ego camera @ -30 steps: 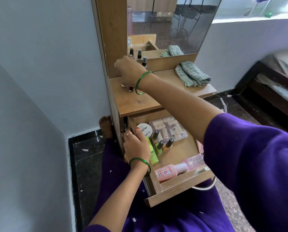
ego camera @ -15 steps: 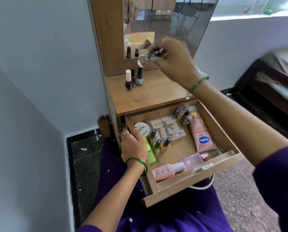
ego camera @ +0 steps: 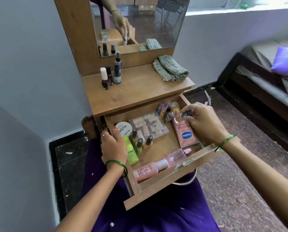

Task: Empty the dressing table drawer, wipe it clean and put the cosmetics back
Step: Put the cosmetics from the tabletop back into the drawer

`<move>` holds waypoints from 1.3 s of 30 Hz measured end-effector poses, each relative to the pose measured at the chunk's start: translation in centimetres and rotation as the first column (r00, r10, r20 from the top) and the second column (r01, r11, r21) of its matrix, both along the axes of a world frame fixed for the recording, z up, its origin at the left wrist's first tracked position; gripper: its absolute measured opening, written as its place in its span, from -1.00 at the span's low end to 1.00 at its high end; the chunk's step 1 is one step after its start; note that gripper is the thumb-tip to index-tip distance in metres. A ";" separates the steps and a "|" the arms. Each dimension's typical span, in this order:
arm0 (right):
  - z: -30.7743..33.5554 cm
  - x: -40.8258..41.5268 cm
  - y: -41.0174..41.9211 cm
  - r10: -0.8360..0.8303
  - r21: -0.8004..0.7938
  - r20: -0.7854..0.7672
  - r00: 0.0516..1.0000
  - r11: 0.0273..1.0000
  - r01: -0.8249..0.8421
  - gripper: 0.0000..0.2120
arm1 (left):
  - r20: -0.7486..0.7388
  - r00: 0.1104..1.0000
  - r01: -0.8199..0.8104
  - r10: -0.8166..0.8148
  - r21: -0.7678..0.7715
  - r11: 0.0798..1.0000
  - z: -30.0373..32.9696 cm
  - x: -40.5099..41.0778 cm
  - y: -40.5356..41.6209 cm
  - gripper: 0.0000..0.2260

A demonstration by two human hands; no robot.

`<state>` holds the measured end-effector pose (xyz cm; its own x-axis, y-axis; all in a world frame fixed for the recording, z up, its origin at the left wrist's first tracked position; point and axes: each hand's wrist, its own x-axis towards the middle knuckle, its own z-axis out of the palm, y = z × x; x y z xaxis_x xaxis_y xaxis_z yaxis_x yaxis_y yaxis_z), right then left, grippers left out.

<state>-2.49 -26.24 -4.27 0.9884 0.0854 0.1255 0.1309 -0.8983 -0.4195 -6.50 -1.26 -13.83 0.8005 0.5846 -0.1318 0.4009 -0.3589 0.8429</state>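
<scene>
Drawer (ego camera: 165,185) pulled out below the table top (ego camera: 136,92), over the person's lap. Mirror (ego camera: 140,22) behind the top. On the top: three bottles (ego camera: 110,76) clustered back-left, folded cloth (ego camera: 170,67) back-right. In the drawer: round tin (ego camera: 123,129) back-left, clear box (ego camera: 148,125) just right of it, nail polish bottles (ego camera: 141,143) in front of the box, tube (ego camera: 185,133) along the right side, two bottles (ego camera: 161,164) lying against the front wall. Left hand (ego camera: 114,148) on the drawer's left wall. Right hand (ego camera: 205,123) over the back-right corner, gripping a small bottle (ego camera: 181,115).
</scene>
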 end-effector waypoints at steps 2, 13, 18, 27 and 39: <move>-1.3 -0.1 -0.1 0.024 -0.010 -0.041 0.999 1.000 -0.024 -0.82 | 0.001 1.000 0.002 -0.002 -0.004 1.000 0.1 0.0 0.0 -0.66; -3.2 1.3 1.5 0.020 -0.080 -0.109 0.994 0.996 -0.029 -0.81 | -0.017 1.000 0.007 -0.007 -0.008 1.000 0.7 -0.1 -0.1 -0.66; -3.8 1.8 2.1 -0.009 0.001 -0.104 0.995 1.000 0.009 -0.72 | -0.032 0.999 0.002 -0.002 -0.013 1.000 1.1 -0.2 -0.1 -0.68; -4.8 2.0 2.6 -0.037 0.074 -0.127 0.991 0.996 0.047 -0.70 | -0.026 1.000 0.000 0.000 -0.006 1.000 1.1 -0.1 -0.1 -0.67; -5.4 2.3 2.9 -0.079 0.051 -0.210 0.974 0.994 0.092 -0.56 | -0.036 0.999 -0.003 0.003 -0.003 1.000 1.0 -0.1 -0.1 -0.66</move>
